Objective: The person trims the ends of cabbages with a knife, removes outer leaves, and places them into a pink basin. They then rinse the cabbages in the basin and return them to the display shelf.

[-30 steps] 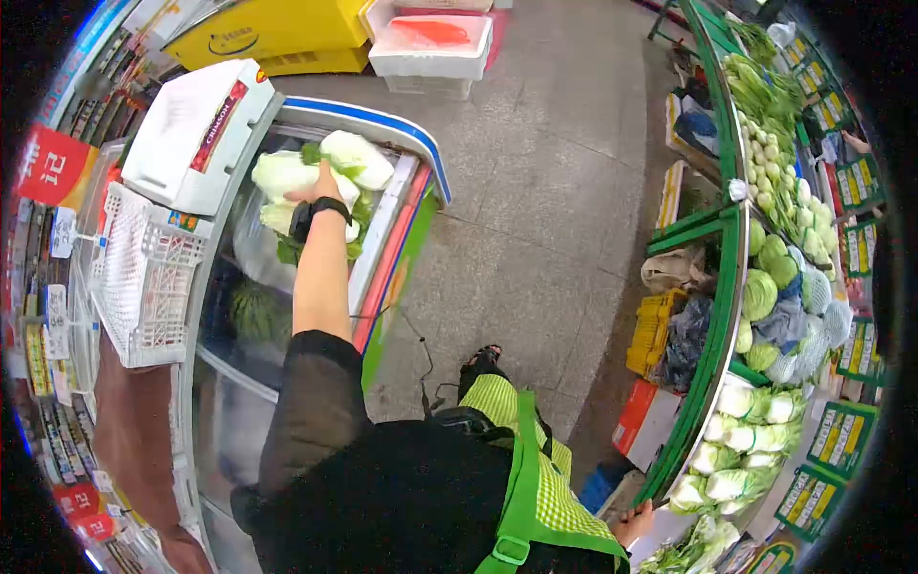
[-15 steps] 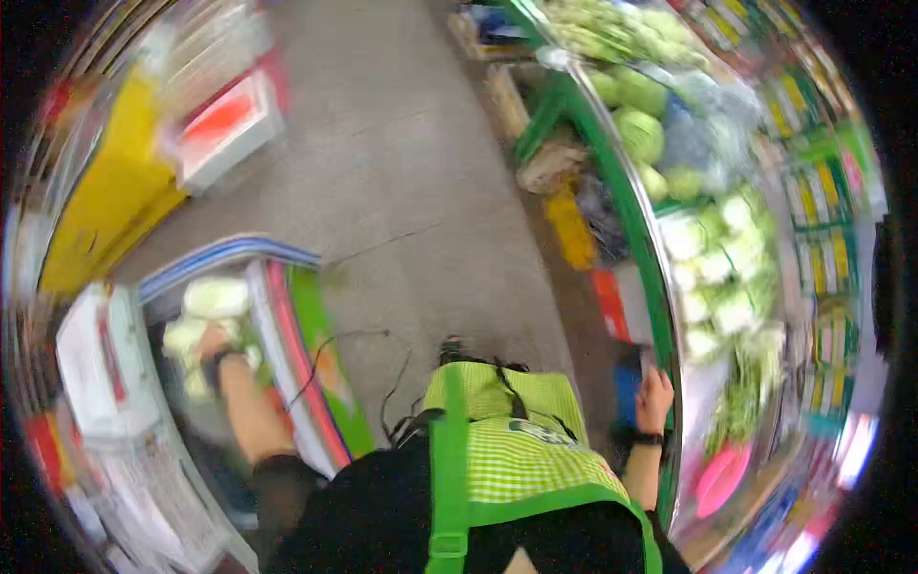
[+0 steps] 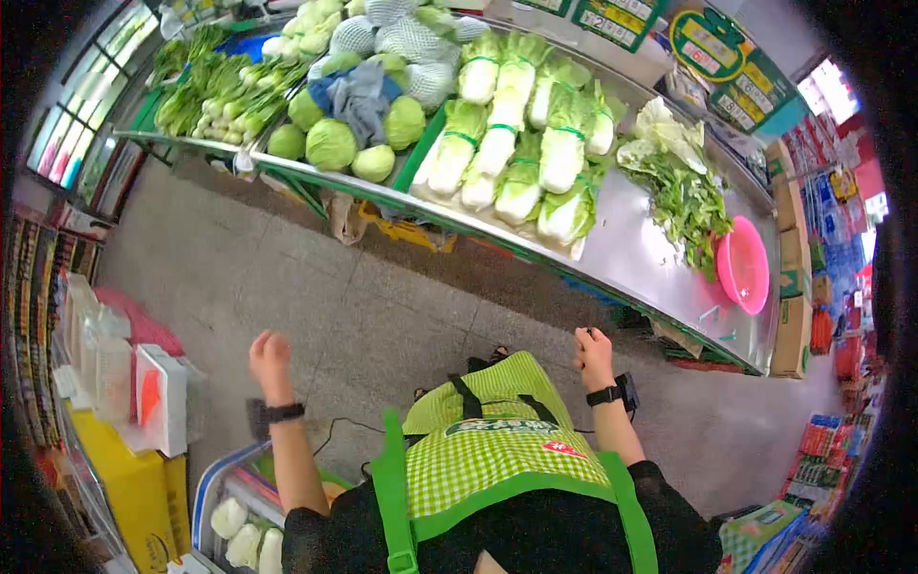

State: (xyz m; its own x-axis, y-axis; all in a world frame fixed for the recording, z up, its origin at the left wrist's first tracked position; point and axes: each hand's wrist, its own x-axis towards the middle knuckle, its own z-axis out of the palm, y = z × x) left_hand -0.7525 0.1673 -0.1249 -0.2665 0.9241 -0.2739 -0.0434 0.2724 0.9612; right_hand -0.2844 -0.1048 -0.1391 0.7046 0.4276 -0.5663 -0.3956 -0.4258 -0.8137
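Observation:
Above the floor at left, my left hand (image 3: 272,364) is raised with its fingers curled and nothing visible in them. My right hand (image 3: 594,356) is closed in front of the vegetable stand (image 3: 622,258), with a small dark thing at its fingertips that I cannot make out. Bundled napa cabbages (image 3: 562,158) with green bands lie on the stand, beyond both hands. Round green cabbages (image 3: 331,144) and a grey-blue cloth (image 3: 359,103) sit left of them. Loose leaves (image 3: 684,191) lie beside a pink basin (image 3: 743,265) at the right.
A bin (image 3: 205,507) holding white cabbages (image 3: 244,545) stands at the lower left, beside a yellow cabinet (image 3: 124,478) with white boxes (image 3: 161,400). Grey floor (image 3: 373,306) runs between me and the stand. Packaged goods (image 3: 822,450) are at the far right.
The view has turned toward the stand, which now stretches across the front. My left hand has left the cabbages in the bin. My right hand has come away from the stand's edge.

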